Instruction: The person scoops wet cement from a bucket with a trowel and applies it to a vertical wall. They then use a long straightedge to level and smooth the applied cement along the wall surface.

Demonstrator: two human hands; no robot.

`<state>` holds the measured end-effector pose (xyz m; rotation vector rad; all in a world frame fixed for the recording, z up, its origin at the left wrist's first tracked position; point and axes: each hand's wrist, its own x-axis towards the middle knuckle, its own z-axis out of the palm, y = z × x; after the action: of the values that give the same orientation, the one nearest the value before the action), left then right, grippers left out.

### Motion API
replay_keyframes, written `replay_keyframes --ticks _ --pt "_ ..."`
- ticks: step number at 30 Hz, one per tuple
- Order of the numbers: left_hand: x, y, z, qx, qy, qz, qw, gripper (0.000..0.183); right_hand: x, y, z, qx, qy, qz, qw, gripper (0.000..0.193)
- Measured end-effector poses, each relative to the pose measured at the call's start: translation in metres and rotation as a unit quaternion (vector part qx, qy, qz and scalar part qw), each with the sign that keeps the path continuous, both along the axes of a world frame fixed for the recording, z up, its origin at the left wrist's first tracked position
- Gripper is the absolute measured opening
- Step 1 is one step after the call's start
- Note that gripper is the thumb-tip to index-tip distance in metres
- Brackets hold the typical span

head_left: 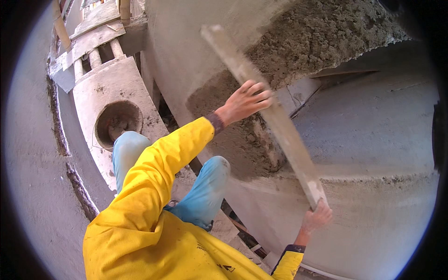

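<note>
A long, straight plastering straightedge [290,135] slants across the wall, smeared with grey mortar and slightly blurred. My left hand [247,100] is closed round it near its middle. Lower down, my right hand [318,217] grips its near end. Behind the bar lies rough, dark wet mortar [322,39] in a band along the edge of an opening. More of it [233,144] spreads below my left forearm. Smoother grey plaster [186,37] surrounds the band. Whether the bar touches the mortar, I cannot tell.
A round bucket [119,123] with some mortar in it stands on the scaffold boards [88,100] by my knees. Gaps show between the boards and the wall. Bamboo poles [60,25] rise at the far left. A recessed opening [368,112] lies to the right.
</note>
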<state>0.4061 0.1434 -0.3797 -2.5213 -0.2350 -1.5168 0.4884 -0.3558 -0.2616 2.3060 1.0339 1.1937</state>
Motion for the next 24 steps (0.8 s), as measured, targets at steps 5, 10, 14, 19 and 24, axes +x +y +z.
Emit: replay_keyframes --ticks 5,10,14,19,24 --pt "-0.014 0.002 -0.017 -0.048 0.066 -0.055 0.995 0.048 -0.011 0.019 0.009 0.024 0.082 0.011 0.996 0.045" --pt "0.004 -0.004 0.058 -0.019 0.024 -0.121 0.992 0.042 0.006 -0.012 0.059 0.071 0.087 0.012 0.994 0.045" --pt "0.030 -0.057 0.099 0.011 -0.074 -0.201 0.977 0.063 0.022 -0.020 0.083 0.143 0.075 0.022 0.987 0.050" --pt "0.062 -0.088 0.143 0.142 -0.182 -0.019 0.973 0.075 0.030 -0.032 0.082 0.199 0.117 0.014 0.973 0.061" --pt "0.067 -0.083 0.161 0.168 -0.109 -0.042 0.979 0.075 0.025 0.003 0.064 0.118 -0.060 0.056 0.990 0.073"
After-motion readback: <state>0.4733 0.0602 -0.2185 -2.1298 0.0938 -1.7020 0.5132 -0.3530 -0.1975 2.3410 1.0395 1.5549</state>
